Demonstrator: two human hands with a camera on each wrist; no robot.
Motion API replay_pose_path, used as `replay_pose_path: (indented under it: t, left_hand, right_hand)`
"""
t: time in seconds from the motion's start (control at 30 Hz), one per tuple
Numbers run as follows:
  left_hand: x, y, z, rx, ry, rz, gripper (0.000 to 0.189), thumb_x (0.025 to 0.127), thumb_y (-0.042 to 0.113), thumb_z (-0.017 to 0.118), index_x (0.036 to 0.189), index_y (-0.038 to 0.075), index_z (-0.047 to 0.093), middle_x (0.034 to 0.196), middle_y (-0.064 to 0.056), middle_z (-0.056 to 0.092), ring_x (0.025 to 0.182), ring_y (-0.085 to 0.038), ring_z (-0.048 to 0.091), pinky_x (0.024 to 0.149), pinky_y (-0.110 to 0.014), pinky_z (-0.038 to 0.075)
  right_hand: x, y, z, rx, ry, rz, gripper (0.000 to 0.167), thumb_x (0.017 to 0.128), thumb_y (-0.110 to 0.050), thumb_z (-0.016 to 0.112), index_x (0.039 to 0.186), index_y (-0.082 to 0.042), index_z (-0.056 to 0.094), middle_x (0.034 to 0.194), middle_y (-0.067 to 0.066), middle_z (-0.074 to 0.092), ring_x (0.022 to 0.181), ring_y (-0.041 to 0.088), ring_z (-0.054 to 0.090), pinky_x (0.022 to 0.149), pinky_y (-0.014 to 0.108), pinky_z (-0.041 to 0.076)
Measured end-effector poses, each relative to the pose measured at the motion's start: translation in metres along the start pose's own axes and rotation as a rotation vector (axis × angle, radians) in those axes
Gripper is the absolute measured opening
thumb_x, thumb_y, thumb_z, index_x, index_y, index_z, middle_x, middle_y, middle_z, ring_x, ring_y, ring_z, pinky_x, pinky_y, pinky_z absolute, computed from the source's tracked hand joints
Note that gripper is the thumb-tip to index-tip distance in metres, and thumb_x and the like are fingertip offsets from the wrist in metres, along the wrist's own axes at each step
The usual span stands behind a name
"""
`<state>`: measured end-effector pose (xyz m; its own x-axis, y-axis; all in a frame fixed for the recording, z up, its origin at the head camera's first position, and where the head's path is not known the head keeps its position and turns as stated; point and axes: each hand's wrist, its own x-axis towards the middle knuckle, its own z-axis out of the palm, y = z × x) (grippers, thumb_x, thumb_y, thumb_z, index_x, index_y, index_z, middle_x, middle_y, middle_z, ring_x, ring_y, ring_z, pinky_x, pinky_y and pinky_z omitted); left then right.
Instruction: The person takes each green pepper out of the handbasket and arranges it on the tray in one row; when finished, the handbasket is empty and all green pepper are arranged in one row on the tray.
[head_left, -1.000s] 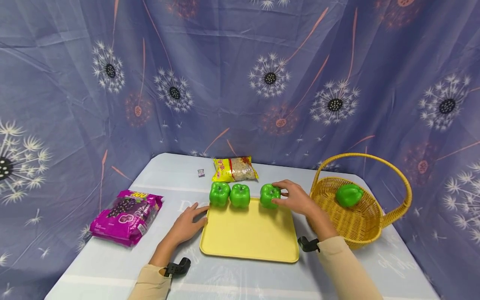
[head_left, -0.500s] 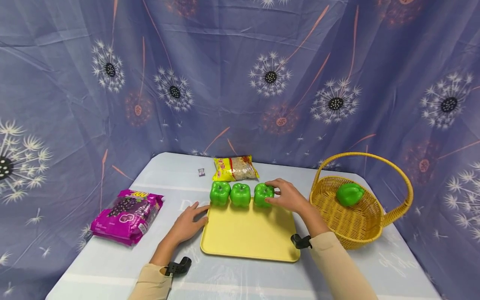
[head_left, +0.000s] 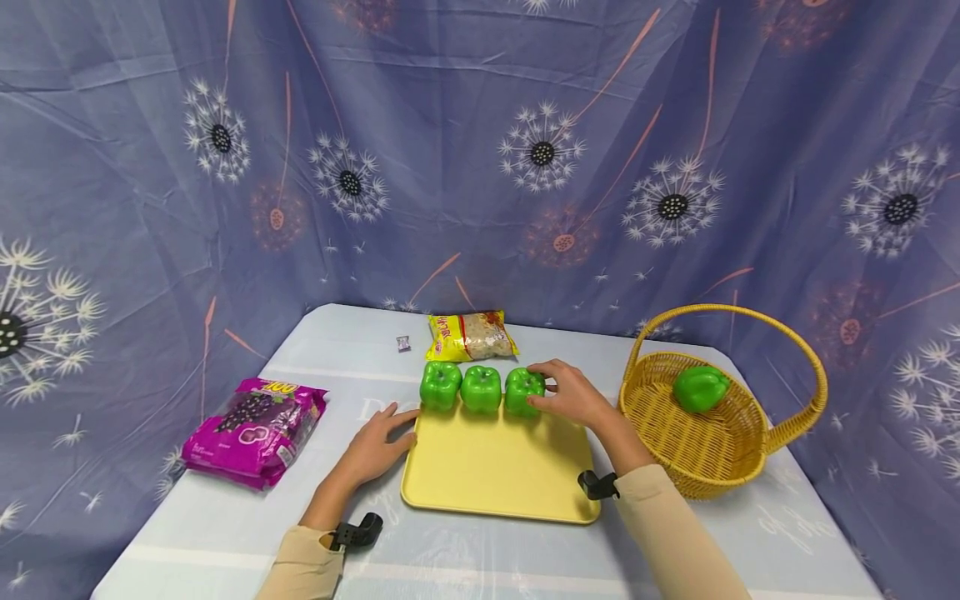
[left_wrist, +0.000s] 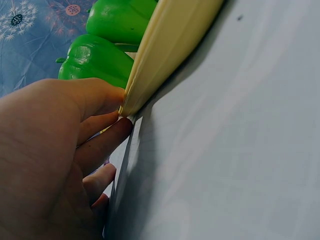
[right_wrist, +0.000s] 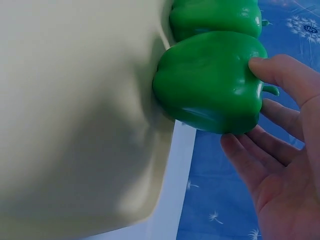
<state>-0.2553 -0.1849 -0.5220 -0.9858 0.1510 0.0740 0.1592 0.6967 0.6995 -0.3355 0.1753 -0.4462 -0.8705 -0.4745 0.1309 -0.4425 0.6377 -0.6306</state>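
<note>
Three glossy green bell peppers stand in a row along the far edge of a yellow tray [head_left: 498, 475]: the left one [head_left: 440, 386], the middle one [head_left: 481, 389] and the right one [head_left: 523, 392]. My right hand [head_left: 573, 396] holds the right pepper from its right side. In the right wrist view that pepper [right_wrist: 210, 82] has the thumb on its top by the stem and fingertips at its lower side. My left hand [head_left: 375, 446] lies at the tray's left edge, fingers extended, with thumb and fingertips touching the rim [left_wrist: 150, 60] in the left wrist view.
A yellow wicker basket [head_left: 697, 454] with a tall handle stands at the right, a green pepper-like piece [head_left: 701, 389] inside. Behind the tray lies a yellow snack bag [head_left: 472, 336], with a tiny packet [head_left: 403, 343] beside it. A purple grape candy bag [head_left: 255, 433] lies at the left.
My right hand has moved the right pepper leftward along the tray's far edge, closing most of the gap to the middle pepper. The left hand has stayed at the tray's edge.
</note>
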Motion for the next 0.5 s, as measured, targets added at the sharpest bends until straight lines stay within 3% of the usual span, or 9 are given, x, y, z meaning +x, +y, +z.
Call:
replay_pose_path:
  t: [0.5]
  left_hand:
    - [-0.0006,-0.0010,-0.0004,0.001,0.003,-0.002,0.044,0.095,0.031,0.060,0.138,0.022,0.055,0.151,-0.021,0.031,0.138,-0.046,0.021,0.105,-0.066,0.020]
  right_hand:
    - [0.0023,-0.0014,0.0073,0.006,0.024,0.002,0.056,0.084,-0.027,0.076,0.133,-0.012,0.056,0.126,0.006,0.052,0.114,0.027,0.054,0.092,0.033,0.049]
